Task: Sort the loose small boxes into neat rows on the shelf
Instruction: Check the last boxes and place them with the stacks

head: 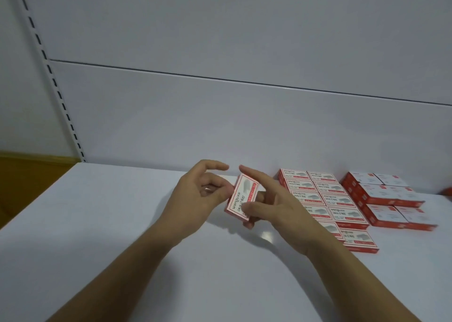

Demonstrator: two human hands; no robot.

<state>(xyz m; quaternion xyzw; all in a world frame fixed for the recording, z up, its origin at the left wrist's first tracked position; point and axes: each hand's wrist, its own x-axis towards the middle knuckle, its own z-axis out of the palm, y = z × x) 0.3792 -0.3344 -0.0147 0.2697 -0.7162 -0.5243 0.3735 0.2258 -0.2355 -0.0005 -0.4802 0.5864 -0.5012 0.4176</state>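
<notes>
The right hand [276, 211] pinches a small box [241, 194] above the shelf [97, 223]. The left hand [193, 194], fingers loosely spread, touches its edge.

Left side: the flat white shelf surface [122, 223] runs open from its left edge to the hands, giving wide room to pass.
Middle: the left hand [195, 197] and right hand [281, 206] meet at a tilted small red-and-white cardboard box [242, 199] (the right hand grips it; the left hand's grip is unclear).
Right: a two-column block of flat red-and-white boxes [327, 199] lies just beside the right hand.
Far right: stacked red boxes with white tops [389, 199] stand near the block, with a narrow lane between the two groups.
Rear: the plain white back panel [220, 126] closes the shelf.
Front: open surface lies between the forearms.
</notes>
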